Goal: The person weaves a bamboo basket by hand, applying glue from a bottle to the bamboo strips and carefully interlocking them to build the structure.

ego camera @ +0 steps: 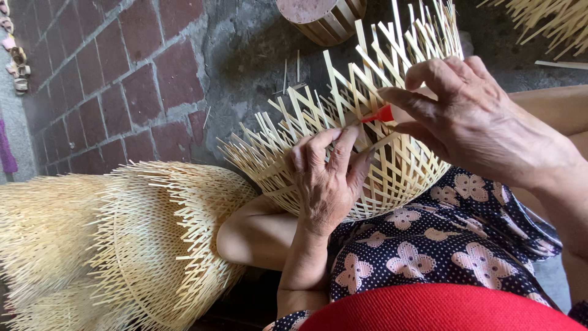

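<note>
- I am steadying the basket (367, 141) on my lap, left hand (324, 178) pinching a strip on its near wall.
- My right hand (471, 122), just above the basket, is gripping a red tool (383, 114), fingers closed around it.
- Step in hand, as I judge: weaving the wall. Next move calls for keeping the strip taut.

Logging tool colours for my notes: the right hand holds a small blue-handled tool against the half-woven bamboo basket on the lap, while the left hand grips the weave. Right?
Not quite. The tool in the right hand is red, not blue, as the head view shows. The left hand does grip the half-woven bamboo basket on the lap.
</note>
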